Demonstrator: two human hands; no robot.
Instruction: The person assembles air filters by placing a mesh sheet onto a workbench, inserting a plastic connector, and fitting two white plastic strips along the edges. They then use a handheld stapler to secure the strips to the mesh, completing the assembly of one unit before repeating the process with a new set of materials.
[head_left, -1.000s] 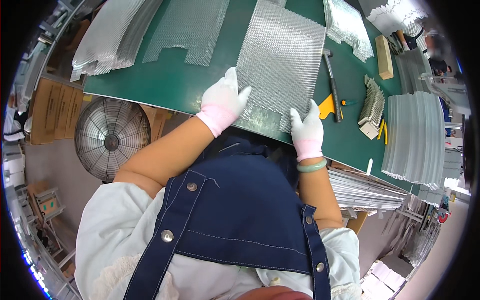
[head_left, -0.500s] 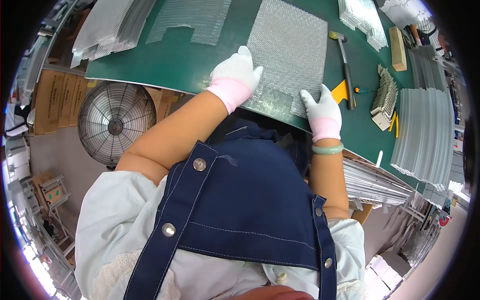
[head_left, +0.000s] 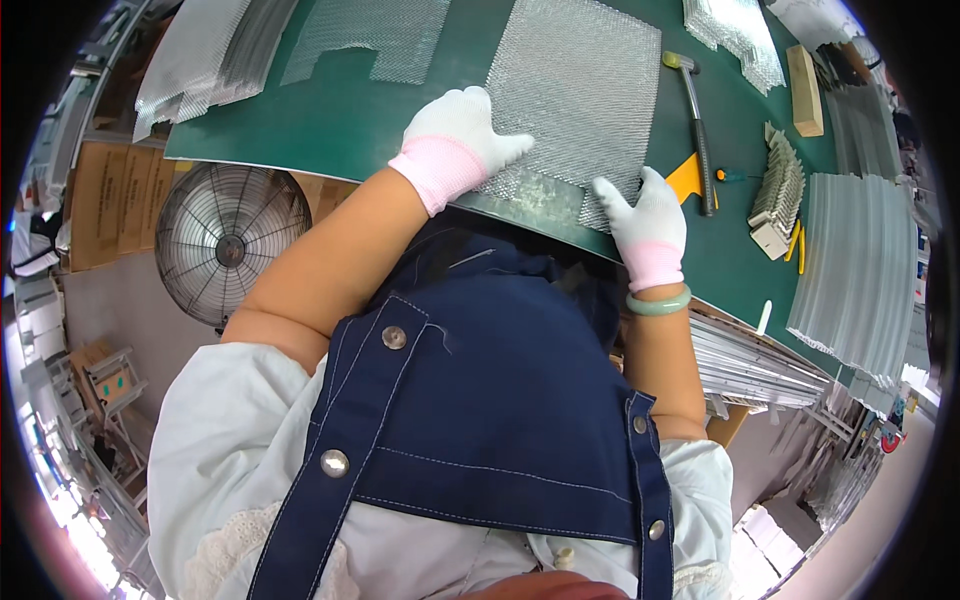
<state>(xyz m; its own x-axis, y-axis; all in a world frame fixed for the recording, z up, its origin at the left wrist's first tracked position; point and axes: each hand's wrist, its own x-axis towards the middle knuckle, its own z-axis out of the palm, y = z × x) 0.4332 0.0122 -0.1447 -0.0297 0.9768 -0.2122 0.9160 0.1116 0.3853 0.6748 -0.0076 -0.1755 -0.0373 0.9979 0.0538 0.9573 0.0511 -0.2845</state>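
Near the bench's (head_left: 300,130) front edge, the left hand (head_left: 455,130) had spread its thumb wider over the mesh sheet (head_left: 580,100); the right hand (head_left: 645,220), also spread, stayed by its corner.

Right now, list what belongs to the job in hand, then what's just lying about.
Likely in use:
silvery mesh sheet
left hand, at its near left corner
right hand, at its near right corner

Seemingly lying about:
hammer
yellow scraper
yellow-handled pliers
wooden block
caged fan
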